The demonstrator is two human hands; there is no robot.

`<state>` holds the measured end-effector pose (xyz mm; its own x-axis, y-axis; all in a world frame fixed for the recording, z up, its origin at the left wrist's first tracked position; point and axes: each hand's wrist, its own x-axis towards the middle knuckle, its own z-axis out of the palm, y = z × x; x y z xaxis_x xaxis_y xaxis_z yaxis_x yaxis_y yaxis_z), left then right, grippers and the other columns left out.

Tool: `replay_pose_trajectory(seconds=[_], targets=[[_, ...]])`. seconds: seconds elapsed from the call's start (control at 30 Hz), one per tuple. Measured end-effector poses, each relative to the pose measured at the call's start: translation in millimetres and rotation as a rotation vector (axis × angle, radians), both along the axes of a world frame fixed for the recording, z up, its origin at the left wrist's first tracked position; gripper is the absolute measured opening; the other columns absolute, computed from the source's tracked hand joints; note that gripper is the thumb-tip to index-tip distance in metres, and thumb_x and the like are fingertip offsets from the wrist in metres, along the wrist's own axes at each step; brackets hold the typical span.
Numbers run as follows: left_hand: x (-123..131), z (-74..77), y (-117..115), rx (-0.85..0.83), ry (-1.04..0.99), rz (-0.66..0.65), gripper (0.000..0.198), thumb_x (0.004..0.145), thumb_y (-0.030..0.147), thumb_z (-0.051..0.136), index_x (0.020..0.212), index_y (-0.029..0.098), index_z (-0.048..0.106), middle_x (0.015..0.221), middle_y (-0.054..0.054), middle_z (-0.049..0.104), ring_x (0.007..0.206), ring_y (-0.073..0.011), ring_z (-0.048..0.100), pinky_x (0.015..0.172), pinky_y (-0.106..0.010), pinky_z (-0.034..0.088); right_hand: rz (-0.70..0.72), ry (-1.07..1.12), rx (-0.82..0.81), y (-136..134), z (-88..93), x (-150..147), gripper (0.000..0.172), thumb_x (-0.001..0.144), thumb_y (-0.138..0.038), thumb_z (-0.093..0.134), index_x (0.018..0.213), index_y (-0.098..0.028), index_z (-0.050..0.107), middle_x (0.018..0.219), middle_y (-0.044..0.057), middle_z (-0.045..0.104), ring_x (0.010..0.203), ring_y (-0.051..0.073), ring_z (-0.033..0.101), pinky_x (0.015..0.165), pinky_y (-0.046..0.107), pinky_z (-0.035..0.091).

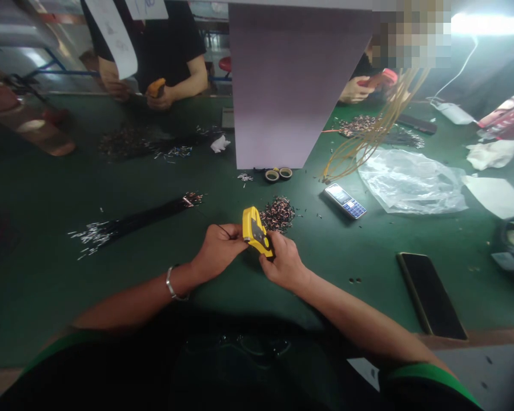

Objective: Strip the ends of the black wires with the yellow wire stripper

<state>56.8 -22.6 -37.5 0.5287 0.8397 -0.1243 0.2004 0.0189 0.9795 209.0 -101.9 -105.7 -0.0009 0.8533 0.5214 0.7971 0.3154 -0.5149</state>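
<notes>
My right hand (285, 260) is wrapped round a yellow wire stripper (256, 231), its head pointing up and to the left. Close against the tool's head, my left hand (220, 248) pinches a thin black wire (216, 221); where its end sits in the tool is hidden. Just beyond the stripper lies a heap of small black and copper-coloured scraps (279, 214). To the left, a long bundle of black wires (148, 216) rests on the green table (223, 302), with silvery ends at its left and coppery ends at its right.
A grey divider (291, 85) stands ahead, with two tape rolls (278, 174) at its foot. Rightward are a keypad phone (345, 201), a clear plastic bag (411, 180) and a dark smartphone (430, 294). Across the table, two people hold tools beside more wire bundles (128, 142).
</notes>
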Motion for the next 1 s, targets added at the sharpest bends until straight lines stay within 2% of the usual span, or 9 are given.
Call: replay_pose_trajectory(seconds=[0.47, 0.73, 0.87, 1.0], targets=[[0.1, -0.8, -1.7, -0.006, -0.019, -0.01, 0.023, 0.064, 0.017, 0.06, 0.044, 0.017, 0.048, 0.042, 0.007, 0.039, 0.044, -0.0043, 0.033, 0.043, -0.019, 0.03, -0.022, -0.026, 0.071, 0.8, 0.6, -1.3, 0.024, 0.074, -0.017, 0.047, 0.098, -0.018, 0.044, 0.07, 0.004, 0.057, 0.059, 0.022, 0.056, 0.055, 0.031, 0.043], [1.0, -5.2, 1.0, -0.042, -0.014, -0.029, 0.027, 0.068, 0.02, 0.063, 0.046, 0.017, 0.047, 0.042, 0.007, 0.038, 0.043, -0.004, 0.034, 0.043, -0.018, 0.03, -0.045, 0.019, 0.017, 1.9, -6.4, -0.8, 0.018, 0.073, -0.019, 0.047, 0.091, -0.019, 0.047, 0.065, 0.002, 0.057, 0.056, 0.02, 0.056, 0.056, 0.029, 0.043], [2.2, -9.5, 5.5, -0.06, 0.014, -0.033, 0.023, 0.071, 0.022, 0.065, 0.052, 0.015, 0.055, 0.044, 0.007, 0.041, 0.043, -0.0036, 0.034, 0.043, -0.018, 0.029, -0.081, 0.149, -0.077, 4.5, -8.1, -2.2, 0.012, 0.072, -0.021, 0.047, 0.084, -0.019, 0.049, 0.061, 0.0, 0.054, 0.052, 0.017, 0.052, 0.053, 0.027, 0.04], [2.7, -18.3, 14.4, -0.129, 0.033, -0.006, 0.012, 0.072, 0.025, 0.066, 0.072, 0.013, 0.068, 0.048, 0.005, 0.049, 0.041, -0.0043, 0.037, 0.04, -0.019, 0.027, -0.118, 0.414, -0.253, 8.6, -6.1, 1.9, 0.008, 0.07, -0.023, 0.05, 0.077, -0.019, 0.051, 0.061, 0.0, 0.054, 0.052, 0.015, 0.051, 0.052, 0.026, 0.04]])
